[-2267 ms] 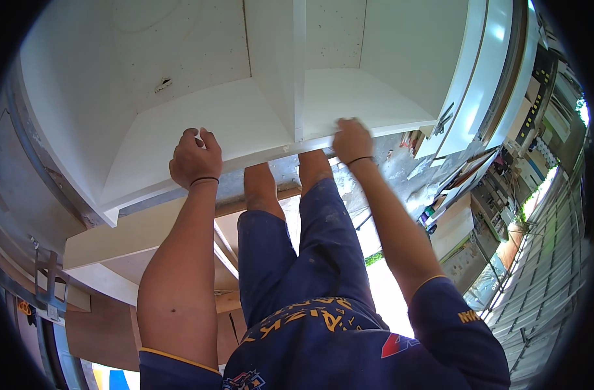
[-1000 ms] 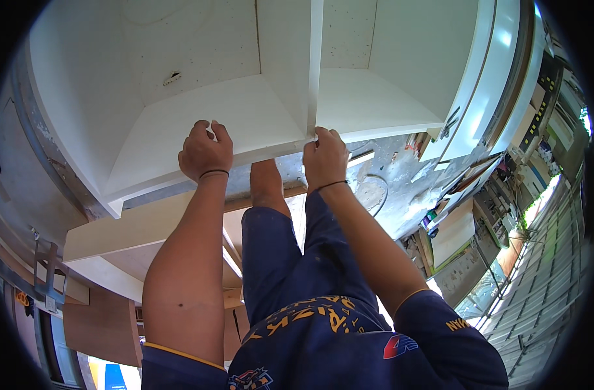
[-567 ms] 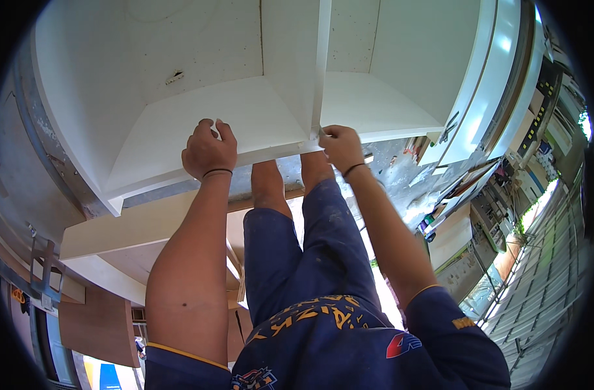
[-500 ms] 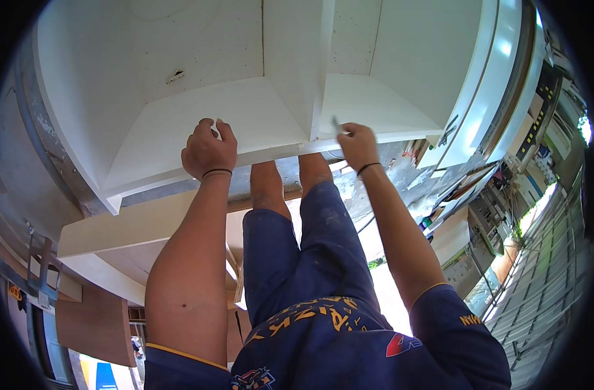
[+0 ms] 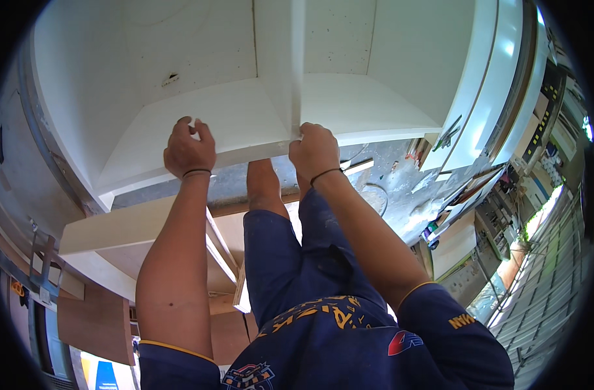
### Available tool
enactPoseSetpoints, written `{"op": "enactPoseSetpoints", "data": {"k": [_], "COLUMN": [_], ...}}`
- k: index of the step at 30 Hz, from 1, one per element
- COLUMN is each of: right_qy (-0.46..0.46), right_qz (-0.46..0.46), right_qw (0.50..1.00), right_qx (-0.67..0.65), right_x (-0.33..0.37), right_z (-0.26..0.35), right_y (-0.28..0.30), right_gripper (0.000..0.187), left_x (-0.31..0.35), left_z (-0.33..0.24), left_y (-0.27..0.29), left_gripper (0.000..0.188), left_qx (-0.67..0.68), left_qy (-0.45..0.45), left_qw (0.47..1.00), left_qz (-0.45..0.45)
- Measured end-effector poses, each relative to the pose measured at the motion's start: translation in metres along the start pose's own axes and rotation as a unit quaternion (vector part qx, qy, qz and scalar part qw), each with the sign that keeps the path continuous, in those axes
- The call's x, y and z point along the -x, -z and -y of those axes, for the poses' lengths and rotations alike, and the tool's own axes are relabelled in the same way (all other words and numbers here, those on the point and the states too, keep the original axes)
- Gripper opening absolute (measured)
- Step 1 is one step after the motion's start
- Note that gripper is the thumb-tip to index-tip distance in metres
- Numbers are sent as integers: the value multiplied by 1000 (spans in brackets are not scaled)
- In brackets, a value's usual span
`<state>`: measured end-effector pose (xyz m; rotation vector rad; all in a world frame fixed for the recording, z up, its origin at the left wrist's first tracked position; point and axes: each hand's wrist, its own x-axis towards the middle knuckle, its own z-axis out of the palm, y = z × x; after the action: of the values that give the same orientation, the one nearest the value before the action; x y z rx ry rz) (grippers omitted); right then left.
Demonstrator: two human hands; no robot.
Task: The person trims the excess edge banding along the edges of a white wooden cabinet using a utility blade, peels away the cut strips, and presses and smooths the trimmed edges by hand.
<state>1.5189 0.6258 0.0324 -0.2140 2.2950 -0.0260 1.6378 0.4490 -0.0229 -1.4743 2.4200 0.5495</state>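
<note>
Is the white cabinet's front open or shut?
Open: no door covers the cabinet, and its back panel shows on both sides of the divider. The right hand is at the divider's near end.

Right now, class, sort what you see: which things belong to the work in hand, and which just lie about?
In the work:
- white cabinet
- its divider, right hand at the front edge
- left hand, by the cabinet's lower board

Apparently lying about:
- dark tool, right
- pale strip, floor
- brown board, lower left
</note>
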Motion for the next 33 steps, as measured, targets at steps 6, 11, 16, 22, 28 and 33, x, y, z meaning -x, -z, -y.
{"op": "enactPoseSetpoints", "data": {"k": [6, 11, 16, 22, 28, 33], "right_qy": [-34, -105, -151, -98, 44, 44], "right_qz": [4, -101, -199, -282, -149, -97], "right_qw": [965, 949, 954, 951, 971, 966], "right_qx": [-258, -279, -168, -79, 184, 235], "right_x": [-9, -23, -20, -42, -74, -85], "right_z": [-82, -215, -298, -372, -383, -378], "right_y": [44, 67, 116, 143, 165, 161], "right_gripper": [23, 22, 24, 27, 26, 25], "left_x": [16, 72, 113, 147, 42, -117], "left_z": [-12, -103, -175, -270, -266, -250], "left_y": [0, -8, -64, -77, -44, -16], "left_gripper": [42, 52, 46, 28, 36, 61], "left_qx": [49, 42, 20, 153, 229, 97], "left_qy": [-265, -544, -499, -507, -423, -67], "left_qw": [959, 820, 832, 804, 875, 965], "left_qz": [-94, 172, 242, 271, -54, -235]}}
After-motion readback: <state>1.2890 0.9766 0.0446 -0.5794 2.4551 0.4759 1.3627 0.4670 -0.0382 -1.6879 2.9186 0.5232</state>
